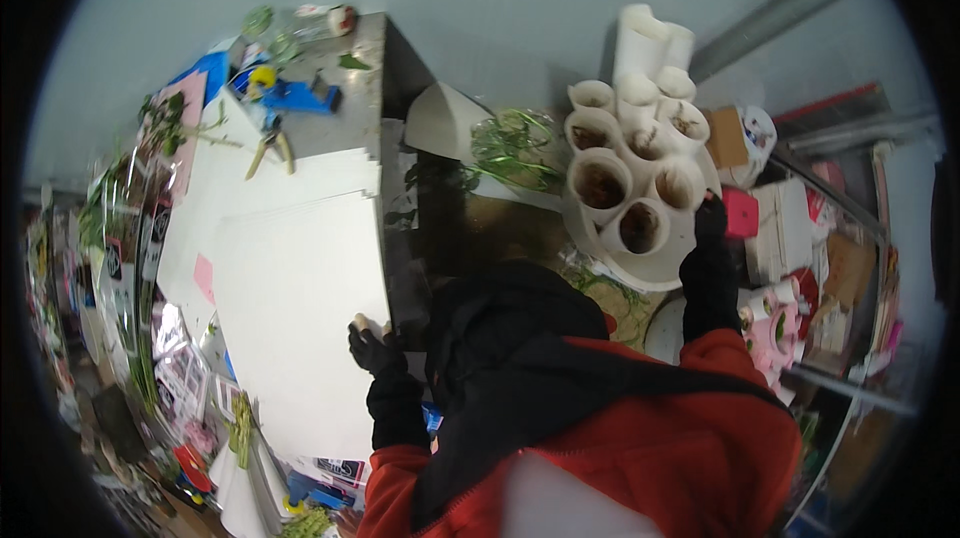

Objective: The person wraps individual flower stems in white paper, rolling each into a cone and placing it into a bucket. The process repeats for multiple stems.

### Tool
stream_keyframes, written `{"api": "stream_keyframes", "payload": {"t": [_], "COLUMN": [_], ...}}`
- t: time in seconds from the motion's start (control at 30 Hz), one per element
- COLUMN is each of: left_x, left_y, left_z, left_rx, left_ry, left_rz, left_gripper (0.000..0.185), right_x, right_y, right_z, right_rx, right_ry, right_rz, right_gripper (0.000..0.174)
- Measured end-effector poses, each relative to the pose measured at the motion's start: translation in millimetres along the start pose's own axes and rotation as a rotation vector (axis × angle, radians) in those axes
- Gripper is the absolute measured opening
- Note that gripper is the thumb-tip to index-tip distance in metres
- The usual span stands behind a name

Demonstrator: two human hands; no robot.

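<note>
My left hand (371, 347), in a black glove with bare fingertips, rests at the right edge of a stack of large white paper sheets (300, 298) on the table. Whether it pinches a sheet is unclear. Out to the right, my right hand (710, 212) touches the rim side of a round white tub (592, 238). Dark cloth covers most of that hand, so its grip is hidden. Several white cylindrical containers (600, 178) stand in the tub, some with brown residue inside. A second group of white cylinders (641, 39) stands behind them.
Pruning shears (271, 152) and a blue tape dispenser (300, 97) lie at the table's far end. Cut green stems (514, 144) are heaped between table and tub. Wrapped flowers (142, 358) line the left side. A shelf (840, 380) with boxes is at right.
</note>
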State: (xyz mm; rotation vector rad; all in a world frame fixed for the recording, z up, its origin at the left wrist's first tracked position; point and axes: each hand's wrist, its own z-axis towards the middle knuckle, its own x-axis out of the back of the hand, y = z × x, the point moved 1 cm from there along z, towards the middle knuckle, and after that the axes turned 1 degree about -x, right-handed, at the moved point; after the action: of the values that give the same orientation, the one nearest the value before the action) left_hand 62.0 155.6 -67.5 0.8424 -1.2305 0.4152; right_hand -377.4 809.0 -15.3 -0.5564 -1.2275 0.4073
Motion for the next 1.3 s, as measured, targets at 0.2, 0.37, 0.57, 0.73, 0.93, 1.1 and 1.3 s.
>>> {"api": "stream_keyframes", "payload": {"t": [0.2,0.37,0.57,0.73,0.93,1.1,1.3], "left_x": [8.0,32.7,14.8,7.7,18.2,13.3,22.7], "left_y": [-12.9,-10.9,-61.8,-80.0,-63.9,-50.8,-48.8], "left_z": [9.0,14.2,29.3,27.8,45.6,50.2,80.5], "left_rx": [-0.105,0.130,1.024,1.287,1.558,1.609,1.414], "left_ry": [0.181,0.211,0.197,0.300,0.495,0.729,0.881], "left_rz": [-0.037,-0.301,-1.620,-1.801,-1.645,-1.689,-1.847], "left_gripper": [0.053,0.053,0.043,0.056,0.043,0.035,0.046], "right_x": [-98.3,-219.9,-391.1,-545.6,-769.3,-817.9,-559.3], "right_y": [-326.6,-577.7,-763.0,-904.7,-1068.1,-1141.9,-1116.9], "right_z": [44.6,-35.2,-209.9,-317.3,-429.4,-468.3,-464.0], "right_rx": [0.563,0.701,1.029,0.568,0.854,1.812,1.232], "right_ry": [0.259,-0.404,-1.099,-1.799,-1.843,-0.760,-1.202], "right_rz": [0.361,0.738,0.812,0.797,0.639,0.119,1.259], "right_gripper": [0.018,0.014,0.008,0.010,0.014,0.027,0.011]}}
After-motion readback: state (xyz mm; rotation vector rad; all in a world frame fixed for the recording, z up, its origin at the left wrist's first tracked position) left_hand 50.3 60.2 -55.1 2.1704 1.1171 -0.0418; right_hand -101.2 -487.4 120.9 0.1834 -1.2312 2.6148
